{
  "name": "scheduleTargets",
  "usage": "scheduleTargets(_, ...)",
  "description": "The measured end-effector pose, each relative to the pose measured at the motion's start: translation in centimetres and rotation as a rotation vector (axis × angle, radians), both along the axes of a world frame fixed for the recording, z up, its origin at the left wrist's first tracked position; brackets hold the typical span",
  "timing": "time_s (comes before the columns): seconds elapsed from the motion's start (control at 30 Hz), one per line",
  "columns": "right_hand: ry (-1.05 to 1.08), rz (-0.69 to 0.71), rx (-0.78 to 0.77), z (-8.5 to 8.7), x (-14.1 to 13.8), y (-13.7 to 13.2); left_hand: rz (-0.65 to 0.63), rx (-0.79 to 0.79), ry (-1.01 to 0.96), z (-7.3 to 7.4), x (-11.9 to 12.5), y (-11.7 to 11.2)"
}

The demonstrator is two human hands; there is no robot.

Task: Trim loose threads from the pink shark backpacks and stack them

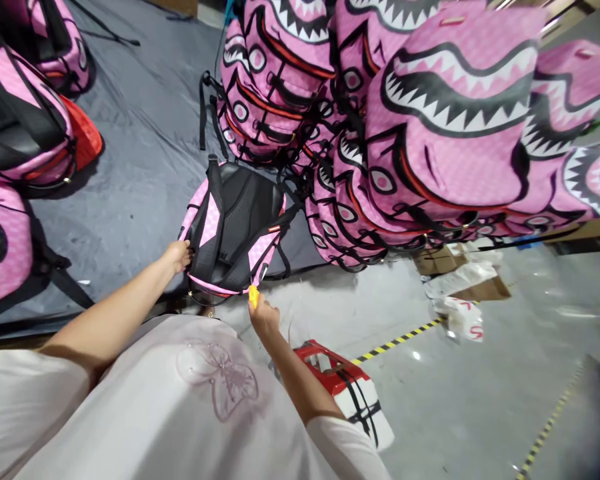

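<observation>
A pink and black backpack [240, 207] lies on the grey-covered table with its black padded back and shoulder straps facing up. At its lower left edge, my left hand [179, 255] is closed on the side of the backpack. My right hand [265, 316] grips a small yellow tool [253, 296] near the lower right corner of the same backpack. Most of that tool is hidden by my fingers, so its kind does not show. The tool's yellow end meets or nearly meets the pink edge; I cannot tell which.
Several pink shark-mouth backpacks [460, 113] are piled at the right of the grey table cover [130, 180]. More backpacks [25, 113] lie on the left. Below are a red and white stool-like object [350, 393], cardboard [483, 289] and yellow-black floor tape [400, 340].
</observation>
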State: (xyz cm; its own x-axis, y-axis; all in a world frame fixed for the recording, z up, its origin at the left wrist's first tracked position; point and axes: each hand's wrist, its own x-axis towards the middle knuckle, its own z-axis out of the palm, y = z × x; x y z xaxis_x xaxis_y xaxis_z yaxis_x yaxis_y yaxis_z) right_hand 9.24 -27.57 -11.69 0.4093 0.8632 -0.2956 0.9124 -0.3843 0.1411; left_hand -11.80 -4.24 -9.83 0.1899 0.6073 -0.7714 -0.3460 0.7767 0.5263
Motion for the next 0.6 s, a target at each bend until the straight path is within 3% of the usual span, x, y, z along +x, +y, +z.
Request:
scheduleTargets(0.1,0.008,-0.019,0.078,-2.1,-0.1,0.4,-0.064,-0.074,0.028,1.3,0.5,0.3)
scheduleTargets(0.2,0.011,0.027,0.14,-2.5,0.8,-0.3,-0.076,-0.106,0.047,2.0,0.8,0.3)
scheduleTargets(0.33,0.051,0.083,0.13,-0.5,1.9,-0.1,-0.068,-0.168,0.022,2.4,0.7,0.4)
scheduleTargets(0.47,0.177,-0.024,0.008,2.1,1.2,3.4,-0.034,-0.254,-0.121,2.5,1.1,0.9)
scheduleTargets(0.6,0.156,-0.127,0.085,1.5,0.2,6.3,-0.064,-0.19,-0.227,2.2,1.8,0.7)
